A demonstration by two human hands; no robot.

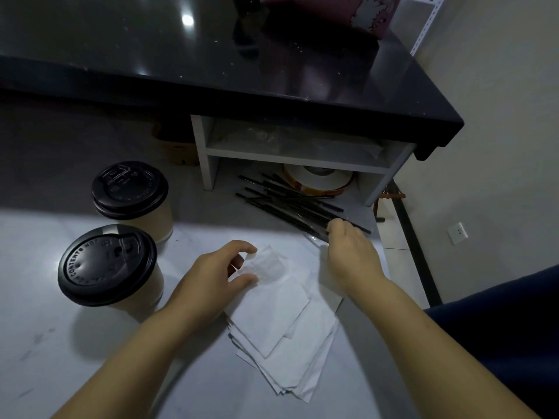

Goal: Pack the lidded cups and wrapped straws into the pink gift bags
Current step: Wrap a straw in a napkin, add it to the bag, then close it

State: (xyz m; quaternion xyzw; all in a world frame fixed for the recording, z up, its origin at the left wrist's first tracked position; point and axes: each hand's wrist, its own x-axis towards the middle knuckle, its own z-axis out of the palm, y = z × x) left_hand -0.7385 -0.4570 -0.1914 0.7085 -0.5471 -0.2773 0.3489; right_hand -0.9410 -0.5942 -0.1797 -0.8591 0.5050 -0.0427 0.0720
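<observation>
Left hand (217,276) — napkin (269,264) edge is pinched; right hand (351,252) — fingers are curled on the nearest of the straws (290,201). Cups (130,192) are left unpacked beside, bag (329,13) far back; neighbouring straws may be dragged off.

A black countertop (211,71) overhangs the white shelf unit (298,161) — wrapped straws (287,204) and a tape roll (317,180) crowd its lower bay; lidded cups (130,192) stand left of it, open tabletop (45,343) front-left.

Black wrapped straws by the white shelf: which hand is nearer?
Right. The right hand grips the near ends of the black wrapped straws; the left hand sits apart to their left, holding a white paper napkin.
</observation>
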